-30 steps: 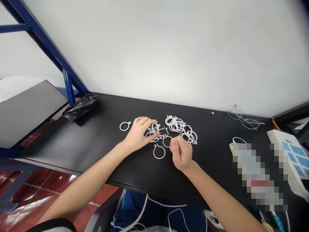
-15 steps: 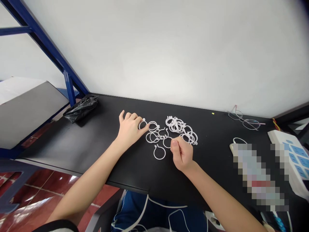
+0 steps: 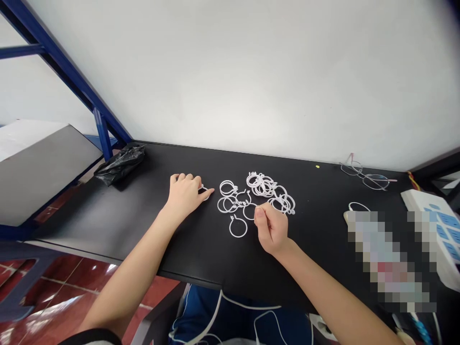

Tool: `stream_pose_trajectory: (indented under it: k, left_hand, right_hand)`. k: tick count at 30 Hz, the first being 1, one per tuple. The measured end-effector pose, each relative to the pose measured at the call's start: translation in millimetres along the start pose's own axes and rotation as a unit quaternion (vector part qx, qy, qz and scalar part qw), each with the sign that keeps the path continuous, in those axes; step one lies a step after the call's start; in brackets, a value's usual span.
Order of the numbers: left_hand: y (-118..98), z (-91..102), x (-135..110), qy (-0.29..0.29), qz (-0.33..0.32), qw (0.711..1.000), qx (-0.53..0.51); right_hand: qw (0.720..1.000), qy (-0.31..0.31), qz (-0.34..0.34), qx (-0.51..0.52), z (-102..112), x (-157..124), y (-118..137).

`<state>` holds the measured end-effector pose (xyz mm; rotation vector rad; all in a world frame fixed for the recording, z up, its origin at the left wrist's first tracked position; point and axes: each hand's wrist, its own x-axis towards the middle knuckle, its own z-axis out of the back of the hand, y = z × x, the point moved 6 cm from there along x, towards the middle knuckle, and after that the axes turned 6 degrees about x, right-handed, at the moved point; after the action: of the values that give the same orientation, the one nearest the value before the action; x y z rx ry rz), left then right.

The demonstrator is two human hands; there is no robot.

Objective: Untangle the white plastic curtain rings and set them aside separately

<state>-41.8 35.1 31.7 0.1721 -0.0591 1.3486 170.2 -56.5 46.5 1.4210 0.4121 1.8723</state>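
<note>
Several white plastic rings [image 3: 264,190] lie in a loose heap on the black table [image 3: 143,215]. One ring [image 3: 237,227] lies alone nearer me. My left hand [image 3: 185,194] rests palm down left of the heap, fingers curled over a white ring [image 3: 205,190] that peeks out at the fingertips. My right hand [image 3: 271,227] sits just below the heap, curled into a loose fist, thumb against the forefinger; whether it holds anything is hidden.
A crumpled black plastic bag [image 3: 120,163] lies at the table's far left corner. Wire-framed glasses [image 3: 366,177] rest by the wall at the right. A white and blue device [image 3: 436,225] and a white cable [image 3: 355,207] sit at the right edge. A blue metal frame [image 3: 72,81] rises at the left.
My left hand has slid to the left, away from the heap, dragging one ring along under its fingers. The lone ring seen left of it earlier is now covered. My right hand has stayed put.
</note>
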Motion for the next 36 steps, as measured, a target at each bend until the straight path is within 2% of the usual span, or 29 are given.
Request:
stream_pose_trajectory:
  k: [4,8,10,14,17,21,26,36]
  left_hand:
    - [5,5.5,0,0.008,0.025,1.000,-0.011]
    - [19,10.3,1,0.015,0.087,0.995,-0.037]
    - [27,7.0,1,0.037,0.100,0.993,-0.043]
    - [32,-6.8,2,0.097,0.072,0.990,-0.077]
    - [31,-11.7,4,0.109,0.049,0.987,-0.108]
    - [28,-11.0,5,0.105,0.036,0.988,-0.103]
    - [26,-11.4,7,0.092,0.015,0.990,-0.105]
    - [33,-18.1,10,0.051,0.007,0.991,-0.124]
  right_hand:
    - [1.000,-0.003,0.003,-0.005,0,0,1]
    - [1.000,0.001,0.007,0.000,-1,0,4]
    - [1.000,0.003,0.012,0.001,-1,0,5]
    - [1.000,0.002,0.011,-0.001,1,1,1]
    - [1.000,-0.020,-0.005,-0.008,6,2,-6]
    - [0.999,-0.035,-0.011,-0.009,10,3,-9]
    - [1.000,-0.016,0.005,-0.005,6,1,-6]
    - [1.000,-0.019,0.005,-0.012,6,3,-4]
